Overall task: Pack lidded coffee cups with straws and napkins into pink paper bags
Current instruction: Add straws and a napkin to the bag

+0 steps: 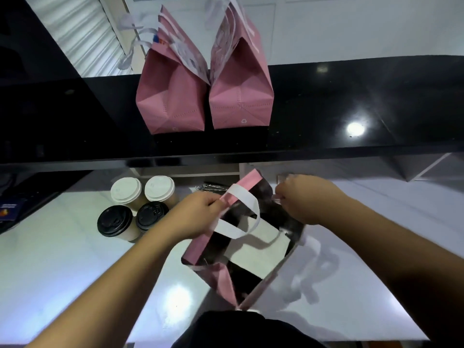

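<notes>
Held a bag [241, 244] open on the counter [75, 272], left hand [198, 212] and right hand [301, 197] each clamped on its rim. Next called for a cup [115, 222] from just left

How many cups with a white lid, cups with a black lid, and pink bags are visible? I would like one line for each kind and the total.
Cups with white lids: 2
Cups with black lids: 2
Pink bags: 3
Total: 7
</notes>
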A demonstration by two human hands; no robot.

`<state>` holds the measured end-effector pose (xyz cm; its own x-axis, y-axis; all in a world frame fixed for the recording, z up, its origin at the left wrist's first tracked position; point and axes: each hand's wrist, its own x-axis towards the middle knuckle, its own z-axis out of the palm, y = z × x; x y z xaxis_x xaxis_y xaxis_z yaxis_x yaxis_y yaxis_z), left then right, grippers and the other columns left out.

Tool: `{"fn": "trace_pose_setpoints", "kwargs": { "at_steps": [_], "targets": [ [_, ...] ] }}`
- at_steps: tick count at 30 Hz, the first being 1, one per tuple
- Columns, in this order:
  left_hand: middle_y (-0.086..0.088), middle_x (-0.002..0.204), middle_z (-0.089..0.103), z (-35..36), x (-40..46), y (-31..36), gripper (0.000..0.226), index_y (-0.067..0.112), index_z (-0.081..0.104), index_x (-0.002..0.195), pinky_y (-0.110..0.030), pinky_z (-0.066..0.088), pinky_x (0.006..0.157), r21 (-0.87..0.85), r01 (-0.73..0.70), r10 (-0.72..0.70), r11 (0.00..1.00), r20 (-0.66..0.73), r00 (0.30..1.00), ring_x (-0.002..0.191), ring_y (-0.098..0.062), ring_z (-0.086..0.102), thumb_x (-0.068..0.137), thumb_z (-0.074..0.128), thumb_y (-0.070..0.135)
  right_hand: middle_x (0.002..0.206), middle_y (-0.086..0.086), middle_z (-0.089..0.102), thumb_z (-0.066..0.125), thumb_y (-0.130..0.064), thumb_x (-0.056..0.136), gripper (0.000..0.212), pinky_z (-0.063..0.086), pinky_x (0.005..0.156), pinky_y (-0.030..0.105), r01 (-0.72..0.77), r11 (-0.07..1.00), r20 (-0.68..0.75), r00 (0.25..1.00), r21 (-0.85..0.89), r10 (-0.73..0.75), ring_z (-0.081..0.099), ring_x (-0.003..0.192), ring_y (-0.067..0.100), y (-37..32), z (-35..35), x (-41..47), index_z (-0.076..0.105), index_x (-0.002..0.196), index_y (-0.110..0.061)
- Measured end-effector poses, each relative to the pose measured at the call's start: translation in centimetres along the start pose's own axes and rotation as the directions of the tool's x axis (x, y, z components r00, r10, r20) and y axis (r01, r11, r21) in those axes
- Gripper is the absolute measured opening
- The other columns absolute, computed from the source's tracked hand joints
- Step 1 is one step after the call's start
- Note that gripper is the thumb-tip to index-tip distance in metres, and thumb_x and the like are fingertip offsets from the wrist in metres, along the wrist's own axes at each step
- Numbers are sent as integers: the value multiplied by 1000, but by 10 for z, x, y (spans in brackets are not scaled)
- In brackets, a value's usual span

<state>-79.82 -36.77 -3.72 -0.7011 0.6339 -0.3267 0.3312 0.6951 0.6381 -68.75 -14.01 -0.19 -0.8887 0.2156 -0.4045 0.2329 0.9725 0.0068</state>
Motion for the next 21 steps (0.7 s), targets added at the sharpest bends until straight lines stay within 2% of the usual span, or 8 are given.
{"fn": "trace_pose_setpoints", "kwargs": {
  "at_steps": [3, 5, 7, 11, 13, 16, 19, 21],
  "targets": [
    [5, 57, 55, -10, 21, 16, 45, 19, 61, 78, -29, 49, 47, 42, -18, 12, 999, 131, 991, 49, -15, 59, 104, 49, 54, 94, 1, 62, 54, -16, 98, 25, 40, 61, 24, -46, 990, 48, 998, 134, 40, 57, 78, 17, 14, 3, -14, 68, 118, -20],
    [4, 63, 59, -11, 36, 28, 42, 22, 66, 84, -30, 48, 51, 147, -71, 42, 987, 186, 982, 53, -15, 58, 104, 48, 54, 97, 3, 65, 52, -14, 96, 22, 37, 55, 21, -73, 971, 66, 996, 226, 60, 53, 72, 12, 22, 8, -25, 67, 112, -16],
    [9, 65, 58, -8, 49, 41, 41, 24, 67, 87, -27, 40, 54, 246, -126, 71, 961, 220, 973, 54, -10, 52, 102, 48, 57, 93, 4, 67, 50, -13, 94, 15, 40, 50, 22, -116, 938, 95, 991, 328, 90, 60, 67, 13, 28, 14, -34, 65, 97, -12],
    [17, 92, 67, -2, 62, 66, 32, 37, 73, 106, -28, 43, 64, 325, -234, 133, 917, 302, 944, 79, -5, 62, 103, 47, 56, 76, 9, 74, 47, -10, 94, 18, 57, 56, 32, -234, 724, 204, 970, 649, 130, 75, 56, 17, 34, 32, -53, 64, 90, -6],
    [19, 100, 69, 2, 62, 75, 32, 39, 73, 113, -28, 46, 69, 328, -267, 155, 906, 330, 931, 85, -4, 63, 104, 47, 55, 75, 9, 76, 48, -20, 98, 24, 61, 63, 37, -266, 647, 210, 964, 714, 165, 75, 57, 19, 33, 43, -62, 67, 93, -6],
    [21, 113, 70, 8, 55, 77, 32, 40, 71, 119, -28, 51, 80, 312, -291, 187, 904, 323, 928, 96, -3, 63, 104, 46, 52, 65, 2, 75, 48, -43, 99, 38, 49, 50, 24, -287, 655, 204, 958, 699, 202, 74, 53, 14, 31, 58, -73, 68, 95, -11],
    [23, 131, 63, 3, 42, 65, 34, 42, 62, 132, -21, 44, 86, 233, -283, 244, 930, 185, 952, 111, 0, 59, 105, 43, 50, 67, -6, 74, 48, -71, 88, 51, 49, 51, 26, -294, 686, 144, 952, 665, 268, 71, 51, 9, 32, 65, -79, 58, 106, -25],
    [22, 137, 61, -7, 30, 49, 36, 44, 56, 138, -27, 45, 99, 102, -247, 244, 964, 42, 969, 122, -1, 56, 105, 42, 43, 84, -8, 74, 46, -82, 80, 64, 56, 58, 32, -261, 772, 20, 951, 580, 307, 70, 63, 11, 34, 65, -80, 45, 119, -31]
  ]
}}
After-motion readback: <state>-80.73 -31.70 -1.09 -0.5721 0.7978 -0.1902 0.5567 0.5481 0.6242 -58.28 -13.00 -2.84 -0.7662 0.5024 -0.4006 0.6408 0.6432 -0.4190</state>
